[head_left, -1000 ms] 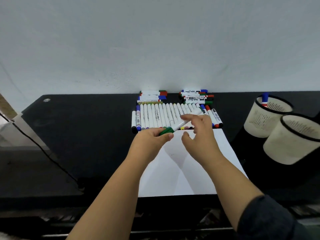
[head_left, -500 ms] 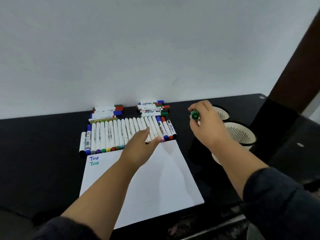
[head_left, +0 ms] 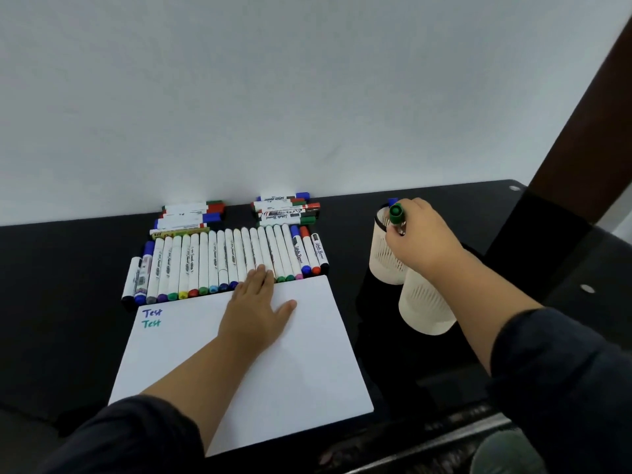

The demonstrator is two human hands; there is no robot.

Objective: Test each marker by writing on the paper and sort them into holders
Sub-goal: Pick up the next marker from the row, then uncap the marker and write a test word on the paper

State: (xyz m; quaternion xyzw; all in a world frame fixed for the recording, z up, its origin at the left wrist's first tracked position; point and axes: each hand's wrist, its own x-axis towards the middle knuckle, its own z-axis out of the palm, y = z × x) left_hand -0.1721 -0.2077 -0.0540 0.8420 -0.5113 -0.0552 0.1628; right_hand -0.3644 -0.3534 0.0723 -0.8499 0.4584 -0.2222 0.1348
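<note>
Now the right hand [head_left: 420, 237] pinches the green-capped white marker [head_left: 396, 215] upright over the far white perforated holder [head_left: 384, 258] at right of frame; half a second ago it was short of the rim. Insertion is judged imminent. Left hand [head_left: 260, 313], fingers straight, has dropped flat onto the white paper sheet [head_left: 307, 354] beside the marker row [head_left: 222, 261] on the black counter [head_left: 68, 268].

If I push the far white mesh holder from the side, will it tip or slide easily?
Probably it tips rather than slides: the far holder is tall, narrow and upright. It looks light, with thin perforated walls and, as far as visible, only a blue marker inside. The near holder beside it might block a fall toward that side.
</note>
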